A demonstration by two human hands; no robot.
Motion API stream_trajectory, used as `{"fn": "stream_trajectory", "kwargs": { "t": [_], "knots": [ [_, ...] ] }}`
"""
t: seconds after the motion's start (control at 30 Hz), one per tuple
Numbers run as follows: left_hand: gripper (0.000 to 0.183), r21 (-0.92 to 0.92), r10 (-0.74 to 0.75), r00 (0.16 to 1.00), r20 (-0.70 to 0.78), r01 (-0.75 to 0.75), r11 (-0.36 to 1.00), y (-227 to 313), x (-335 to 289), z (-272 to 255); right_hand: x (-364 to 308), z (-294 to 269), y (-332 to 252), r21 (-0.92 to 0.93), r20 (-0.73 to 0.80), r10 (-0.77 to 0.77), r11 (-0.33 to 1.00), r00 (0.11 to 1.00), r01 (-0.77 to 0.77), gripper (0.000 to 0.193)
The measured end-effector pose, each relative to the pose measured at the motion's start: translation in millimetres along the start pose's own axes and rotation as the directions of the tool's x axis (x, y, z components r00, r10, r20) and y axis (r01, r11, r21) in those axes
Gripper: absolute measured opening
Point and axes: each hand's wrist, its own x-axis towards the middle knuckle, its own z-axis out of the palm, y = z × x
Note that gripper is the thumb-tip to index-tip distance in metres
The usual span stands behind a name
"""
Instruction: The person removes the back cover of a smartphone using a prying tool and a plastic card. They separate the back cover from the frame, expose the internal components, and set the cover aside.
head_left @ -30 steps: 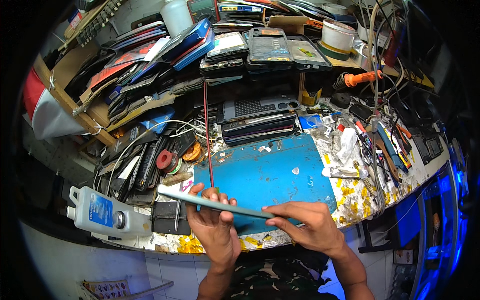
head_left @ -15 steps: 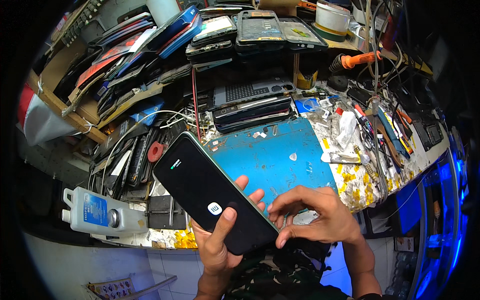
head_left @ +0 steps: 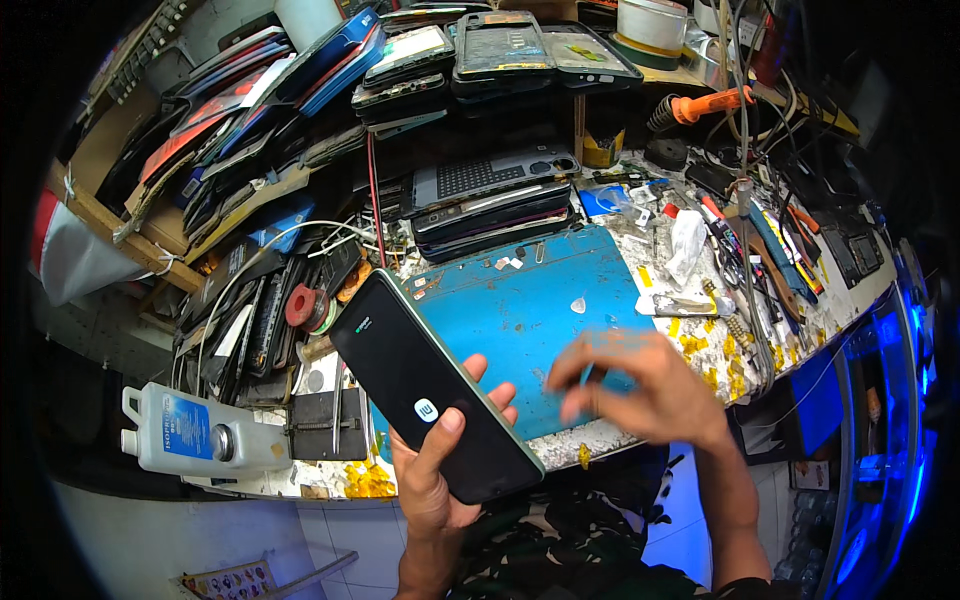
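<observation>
My left hand [head_left: 437, 470] is wrapped round a smartphone [head_left: 405, 355], its thumb across the lower part of the screen and fingertips showing past the right edge. The phone is tilted, its top toward the far left. Its screen is black, with a small white logo near the middle and a tiny green mark near the top. My right hand [head_left: 645, 390] hovers apart from the phone, over the near right part of a blue work mat [head_left: 590, 290]. Its bent fingers are smeared by motion, so whether anything small is between them cannot be made out.
Stacked phone parts [head_left: 490, 210] stand behind the mat; more lie on the shelf above. A white jug [head_left: 180, 430] is at the left edge. Hand tools [head_left: 775, 265] and loose cables crowd the right side. A orange-handled tool [head_left: 712, 104] rests in a coil holder.
My right hand has moved away from the phone's lower right edge, up and to the right over the mat. The phone stays in my left hand, with its screen showing the same logo.
</observation>
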Motion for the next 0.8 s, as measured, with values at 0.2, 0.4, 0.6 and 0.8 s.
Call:
{"fn": "stream_trajectory", "kwargs": {
  "t": [0.2, 0.4, 0.6, 0.8],
  "knots": [
    [0.055, -0.333, -0.121, 0.989, 0.088, 0.144, 0.932, -5, 2, -25, 25, -26, 38, -0.614, 0.032, -0.05, 0.787, 0.998, 0.059, 0.016],
    [0.049, -0.422, -0.194, 0.97, 0.144, 0.237, 0.875, -11, 3, -33, 51, -43, 40, -0.496, 0.24, 0.129, 0.868, 0.962, 0.007, 0.014],
    [0.049, -0.515, -0.197, 0.953, 0.23, 0.291, 0.806, -8, 0, -28, 64, -44, 40, -0.552, 0.302, 0.175, 0.833, 0.937, 0.022, 0.016],
    [0.053, -0.441, -0.22, 0.968, 0.122, 0.251, 0.861, -6, -3, -33, 58, -44, 39, -0.511, 0.27, 0.227, 0.857, 0.936, -0.06, 0.017]
  ]
}}
